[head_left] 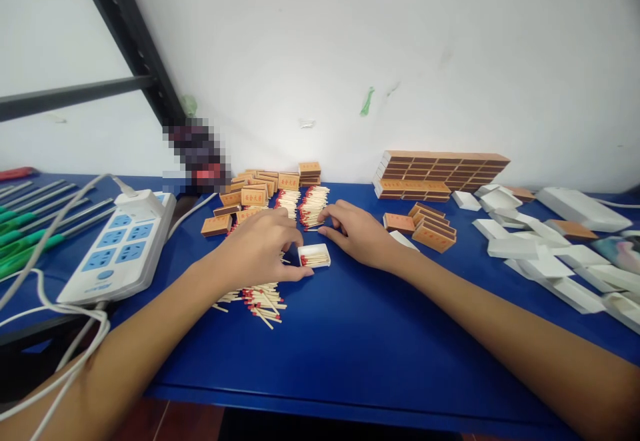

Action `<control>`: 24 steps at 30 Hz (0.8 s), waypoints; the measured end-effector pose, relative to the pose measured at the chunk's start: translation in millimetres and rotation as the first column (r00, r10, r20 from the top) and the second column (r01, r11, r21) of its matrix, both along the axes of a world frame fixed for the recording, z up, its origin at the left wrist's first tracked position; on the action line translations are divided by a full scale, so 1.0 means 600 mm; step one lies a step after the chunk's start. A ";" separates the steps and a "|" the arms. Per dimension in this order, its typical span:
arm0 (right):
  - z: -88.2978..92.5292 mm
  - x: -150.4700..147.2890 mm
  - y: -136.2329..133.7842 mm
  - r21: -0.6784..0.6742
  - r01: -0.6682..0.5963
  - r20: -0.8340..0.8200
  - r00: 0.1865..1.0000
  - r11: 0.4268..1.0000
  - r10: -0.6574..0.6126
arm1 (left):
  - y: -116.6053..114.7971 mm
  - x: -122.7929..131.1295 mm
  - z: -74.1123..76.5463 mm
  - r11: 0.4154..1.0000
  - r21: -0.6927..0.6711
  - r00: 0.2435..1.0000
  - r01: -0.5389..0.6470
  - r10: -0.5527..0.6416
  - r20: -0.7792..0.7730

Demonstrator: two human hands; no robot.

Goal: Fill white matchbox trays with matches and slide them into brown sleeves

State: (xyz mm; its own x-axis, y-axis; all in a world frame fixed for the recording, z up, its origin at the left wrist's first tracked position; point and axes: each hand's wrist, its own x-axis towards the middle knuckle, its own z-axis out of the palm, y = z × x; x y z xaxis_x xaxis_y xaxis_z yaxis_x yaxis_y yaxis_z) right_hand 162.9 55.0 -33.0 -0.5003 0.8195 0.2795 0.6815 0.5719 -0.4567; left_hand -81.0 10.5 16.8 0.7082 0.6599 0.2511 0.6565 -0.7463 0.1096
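Note:
My left hand (265, 244) is closed on the left end of a small white matchbox tray (321, 262), thumb at its near side and fingers at its far side. A few red-tipped matches lie in the tray. Just beyond it, my right hand (357, 233) has its thumb and forefinger curled in a pinch at the right edge of a heap of matches (313, 206), touching the ends of some. A second heap of matches (287, 201) lies left of that one, partly behind my left hand. More loose matches (263, 301) are scattered beneath my left wrist.
Closed matchboxes (255, 195) crowd the back left of the blue table (320, 354). Stacked matchboxes (440, 174) stand against the wall, with several loose boxes (434, 233) before them. Empty white trays (540, 257) cover the right. A power strip (117, 244) and green-handled tools (30, 241) lie left.

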 end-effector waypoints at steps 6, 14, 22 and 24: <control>-0.001 0.000 0.001 -0.003 -0.002 -0.008 1.000 1.000 0.002 | 0.001 0.000 -0.002 1.000 0.001 1.000 -0.010 0.010 -0.006; 0.009 0.001 -0.002 -0.059 0.030 0.060 0.998 0.998 -0.026 | 0.002 -0.001 -0.001 1.000 -0.013 1.000 -0.016 0.016 -0.009; 0.043 0.010 -0.042 -0.019 -0.122 -0.041 0.992 0.992 0.121 | 0.004 0.000 -0.003 1.000 -0.004 1.000 -0.015 0.015 -0.015; 0.046 0.006 -0.051 -0.069 -0.182 -0.027 0.983 0.981 0.181 | 0.004 -0.001 -0.003 1.000 -0.005 1.000 -0.010 0.010 -0.011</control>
